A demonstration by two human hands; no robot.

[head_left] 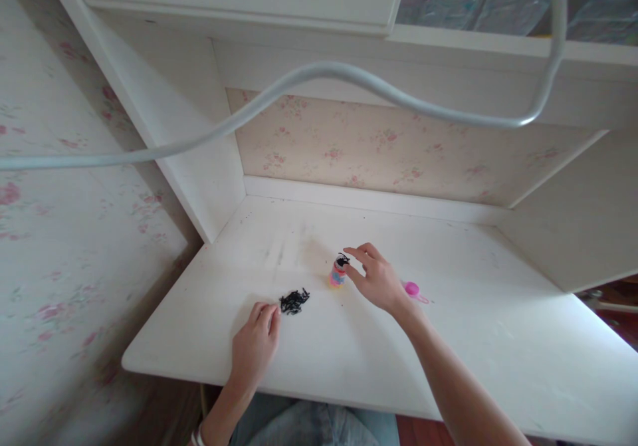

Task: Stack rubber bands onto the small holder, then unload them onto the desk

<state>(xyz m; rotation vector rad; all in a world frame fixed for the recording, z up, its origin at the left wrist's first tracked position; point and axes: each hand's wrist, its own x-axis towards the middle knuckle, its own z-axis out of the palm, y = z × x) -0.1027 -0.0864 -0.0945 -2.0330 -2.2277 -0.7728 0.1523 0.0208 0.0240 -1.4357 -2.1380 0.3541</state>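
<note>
A small pink, blue and yellow striped bottle (337,276) stands upright near the middle of the white desk (473,339), with black bits bulging from its open mouth. My right hand (377,278) hovers right beside it, fingers spread, thumb close to the bottle's side and fingertips over its mouth. A loose pile of small black pieces (294,300) lies to the left. My left hand (256,343) rests on the desk just left of that pile, fingers curled together with the tips near the pieces. A pink lid (413,290) lies behind my right wrist.
A grey cable (319,74) sags across the view in front of the shelf. White side panels and floral wallpaper (379,143) close in the desk's back and sides. An overhead shelf (498,37) carries plastic-wrapped items. The desk's front edge is near my lap.
</note>
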